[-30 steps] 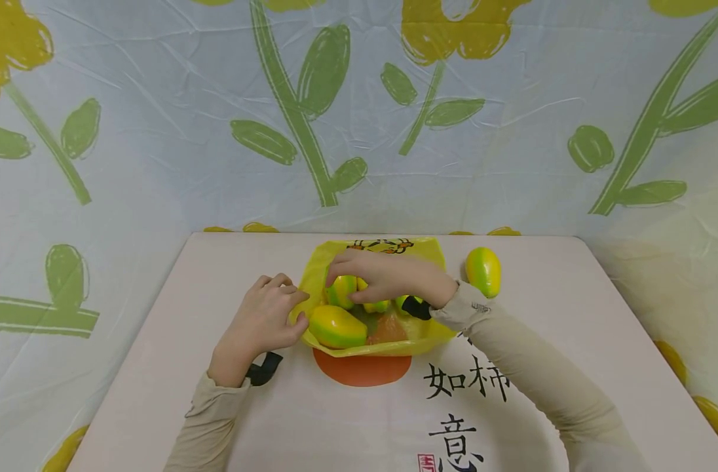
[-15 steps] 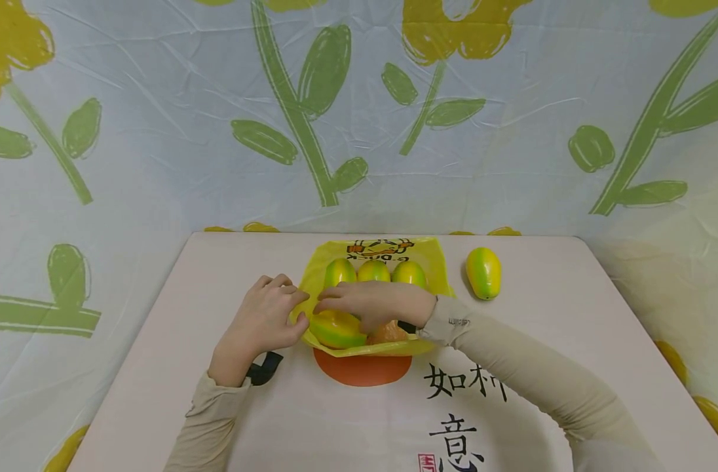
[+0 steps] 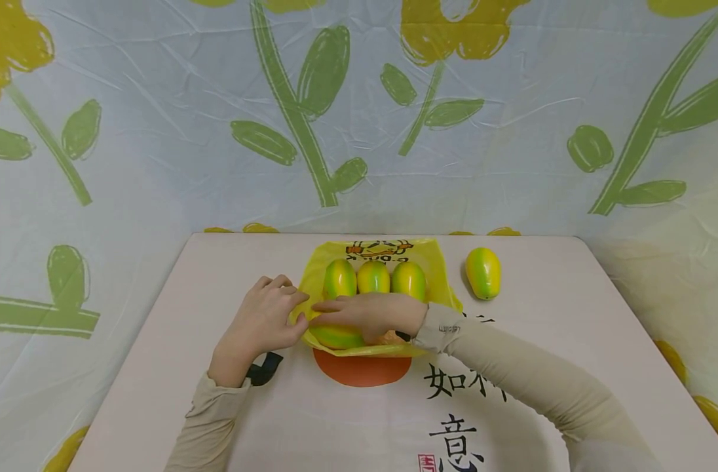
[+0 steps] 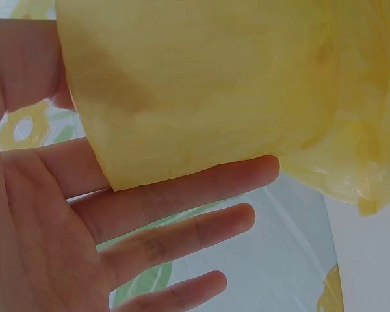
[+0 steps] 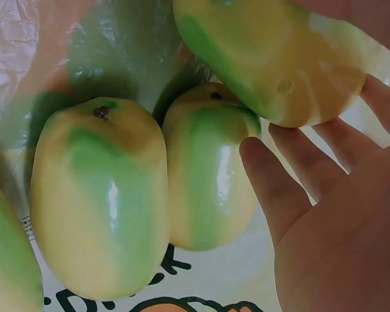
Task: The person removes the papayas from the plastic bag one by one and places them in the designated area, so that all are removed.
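A yellow plastic bag [image 3: 435, 275] lies on the table with its mouth toward me. My left hand [image 3: 264, 316] is at its left edge. Its thumb and index tip go behind the bag film, and the other fingers [image 4: 182, 237] are straight and spread. Inside the mouth, my right hand [image 3: 371, 313] holds a yellow-green mango [image 3: 338, 338], thumb and fingers about it in the right wrist view, where that mango [image 5: 279, 65] shows at the top. Behind it stand a left mango [image 3: 340, 278], a middle mango [image 3: 373, 276] and a right mango [image 3: 409, 280].
Another mango [image 3: 483, 273] lies on the table right of the bag. An orange-brown object [image 3: 390, 337] shows partly under my right hand. The white tabletop [image 3: 312, 426] carries an orange print and black characters. A flowered cloth [image 3: 483, 170] hangs behind.
My right hand has come toward me from the back row, uncovering three mangoes, and now holds the front-left mango. The left hand has stayed in place.
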Tool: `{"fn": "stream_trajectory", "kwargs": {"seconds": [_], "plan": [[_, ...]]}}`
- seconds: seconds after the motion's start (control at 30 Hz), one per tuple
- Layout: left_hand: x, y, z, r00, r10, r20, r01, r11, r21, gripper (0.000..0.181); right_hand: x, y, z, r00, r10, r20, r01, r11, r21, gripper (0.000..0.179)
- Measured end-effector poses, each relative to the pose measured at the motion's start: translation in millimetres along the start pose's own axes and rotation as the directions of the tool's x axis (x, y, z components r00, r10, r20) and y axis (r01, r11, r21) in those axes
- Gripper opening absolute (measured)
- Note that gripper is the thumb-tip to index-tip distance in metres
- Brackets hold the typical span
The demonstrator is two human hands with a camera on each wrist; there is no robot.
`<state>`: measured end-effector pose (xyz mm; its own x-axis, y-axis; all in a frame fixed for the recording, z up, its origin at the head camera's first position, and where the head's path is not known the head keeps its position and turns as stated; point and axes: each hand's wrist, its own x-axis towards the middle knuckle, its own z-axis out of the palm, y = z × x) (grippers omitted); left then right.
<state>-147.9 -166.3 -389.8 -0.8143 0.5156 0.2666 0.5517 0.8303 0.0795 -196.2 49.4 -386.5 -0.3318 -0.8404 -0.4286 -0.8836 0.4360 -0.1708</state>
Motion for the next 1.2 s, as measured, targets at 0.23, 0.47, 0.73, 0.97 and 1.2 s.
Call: {"fn": "stream_trajectory", "kwargs": {"seconds": [0.23,0.47,0.73,0.97,1.2], "plan": [[0.1,0.3,0.5,1.0,0.001,-0.001,-0.001,1.0,-0.006,0.029,0.8,1.0,4.3,1.0,-0.019,-0.01,0.019,1.0,0.004,0.096],[0.1,1.1,-0.1,1.0,-0.002,0.002,0.002,1.0,-0.013,0.03,-1.0,1.5,3.5,0.999,-0.045,-0.027,0.044,0.998,-0.042,0.094],[0.0,1.3,-0.1,1.0,-0.005,0.009,0.005,1.0,-0.008,0.029,-6.2,0.5,-2.4,0.999,-0.044,-0.026,0.044,0.999,-0.002,0.093],[-0.4,0.3,0.4,1.0,-0.005,0.004,0.005,1.0,-0.004,0.029,-15.4,2.2,-10.4,0.993,-0.075,-0.088,0.078,0.996,0.036,0.09],[-0.5,-0.6,0.8,1.0,0.005,-0.01,-0.005,1.0,-0.005,0.029,-25.1,5.3,-16.3,0.987,-0.101,-0.126,0.119,0.983,0.141,0.09]]}}
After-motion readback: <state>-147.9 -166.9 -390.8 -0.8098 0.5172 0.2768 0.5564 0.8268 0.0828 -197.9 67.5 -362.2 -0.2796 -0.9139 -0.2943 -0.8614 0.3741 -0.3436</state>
